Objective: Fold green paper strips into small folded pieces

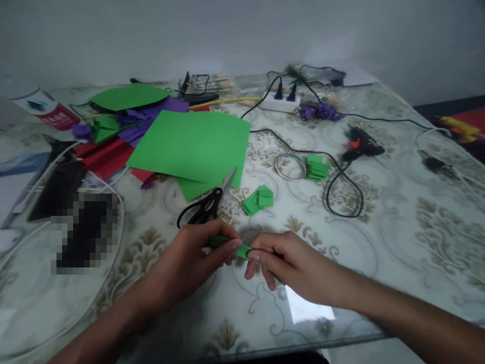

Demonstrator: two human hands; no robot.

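Between my two hands is a narrow strip of green paper (243, 251), held above the near part of the table. My left hand (200, 253) pinches it from the left, covering part of it. At its other end, the thumb and finger of my right hand (290, 258) close on the paper, while the lower fingers hang loosely. Just beyond my left hand lie black-handled scissors (207, 203), blades slightly apart and pointing away to the right. Small folded green paper pieces (258, 200) rest beyond the hands, and another pile of green pieces (317, 168) sits further right beside a ring-shaped roll (290, 167).
Large green sheets (193, 144) overlap red paper (104, 156) and purple paper (151, 119). A black glue gun (361, 142) trails its looping cord at right. Behind stands a white power strip (280, 102) with plugs. A white cable (122, 217) curves across the left.
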